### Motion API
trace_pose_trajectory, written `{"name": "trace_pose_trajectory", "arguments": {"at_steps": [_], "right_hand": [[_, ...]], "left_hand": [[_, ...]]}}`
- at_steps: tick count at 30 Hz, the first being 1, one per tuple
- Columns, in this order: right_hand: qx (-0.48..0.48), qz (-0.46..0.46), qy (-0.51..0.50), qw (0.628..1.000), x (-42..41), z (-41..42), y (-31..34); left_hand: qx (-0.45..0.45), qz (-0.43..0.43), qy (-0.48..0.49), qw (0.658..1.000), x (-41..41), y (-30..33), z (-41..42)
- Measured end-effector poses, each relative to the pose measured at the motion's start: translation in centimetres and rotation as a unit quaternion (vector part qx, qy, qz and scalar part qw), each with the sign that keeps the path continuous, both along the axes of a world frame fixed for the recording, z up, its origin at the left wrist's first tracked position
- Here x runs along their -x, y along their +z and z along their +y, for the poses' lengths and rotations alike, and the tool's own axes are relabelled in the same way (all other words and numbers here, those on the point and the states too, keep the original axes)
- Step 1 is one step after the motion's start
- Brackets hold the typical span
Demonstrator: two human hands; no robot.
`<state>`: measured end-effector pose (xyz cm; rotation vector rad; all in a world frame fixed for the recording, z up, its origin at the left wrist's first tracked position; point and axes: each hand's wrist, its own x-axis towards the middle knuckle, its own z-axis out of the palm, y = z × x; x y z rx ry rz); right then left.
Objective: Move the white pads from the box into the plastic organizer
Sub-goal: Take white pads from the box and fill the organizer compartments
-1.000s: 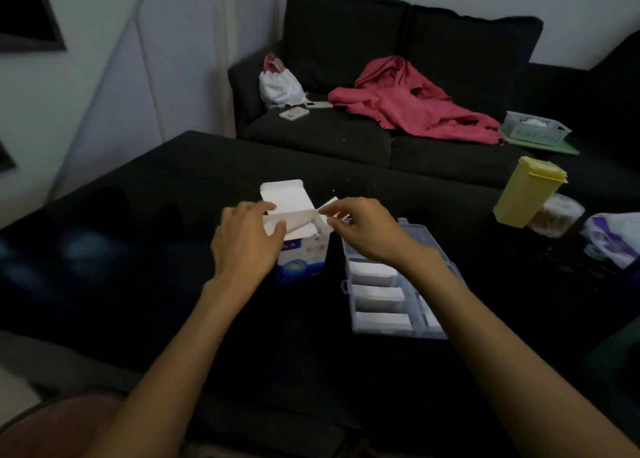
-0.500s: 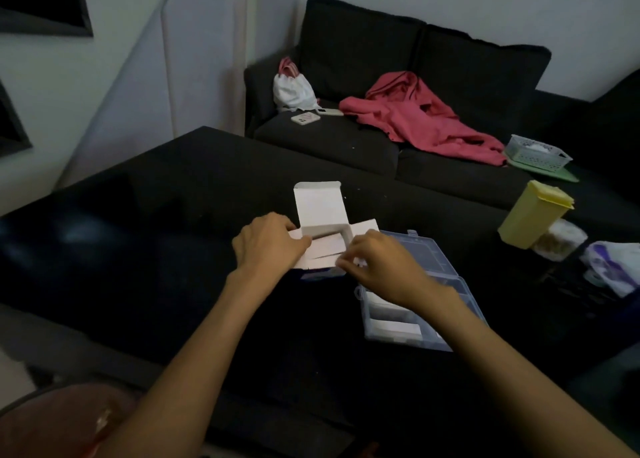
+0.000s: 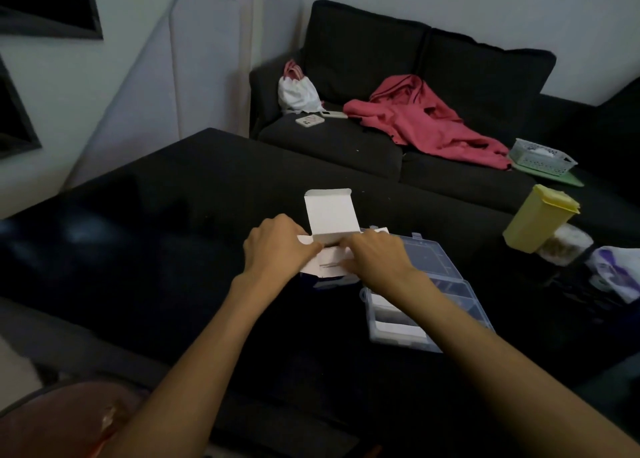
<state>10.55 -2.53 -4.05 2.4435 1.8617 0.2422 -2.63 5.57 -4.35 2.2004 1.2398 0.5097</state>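
We grip the open box (image 3: 330,230) on the bench (image 3: 173,215) between both hands: left hand (image 3: 277,246) on its left flap, right hand (image 3: 375,258) at its mouth. The organizer (image 3: 450,284), pads (image 3: 398,327) inside, lies just right, under our right wrist.

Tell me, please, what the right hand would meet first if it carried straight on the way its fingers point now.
Probably the box: the right hand points left across its open top, where the left hand grips the far side. Depth is unclear.
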Motion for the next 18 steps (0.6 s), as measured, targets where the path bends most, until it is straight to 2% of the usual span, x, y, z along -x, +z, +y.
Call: {"name": "trace_pose_trajectory", "arguments": {"at_steps": [3,6,10,12,15,18], "right_hand": [[0.004,0.001,-0.004,1.000,-0.1,0.3,0.0],[0.016,0.045,-0.021,0.999,-0.5,0.4,0.2],[0.108,0.117,-0.038,0.987,-1.2,0.9,1.1],[0.098,0.095,-0.049,0.989,-1.1,1.1,1.5],[0.051,-0.001,-0.029,0.998,-0.9,1.0,1.5],[0.051,-0.007,-0.001,0.999,-0.6,0.9,0.9]], "left_hand": [[0.014,-0.011,-0.007,1.000,0.0,-0.1,0.1],[0.017,-0.014,-0.006,1.000,-0.1,-0.2,0.3],[0.029,-0.007,-0.009,1.000,-0.2,-0.1,0.3],[0.019,-0.009,0.000,1.000,-0.1,0.0,0.2],[0.022,-0.012,0.004,1.000,-0.1,0.1,-0.1],[0.023,-0.011,0.007,1.000,-0.1,0.2,-0.1]]}}
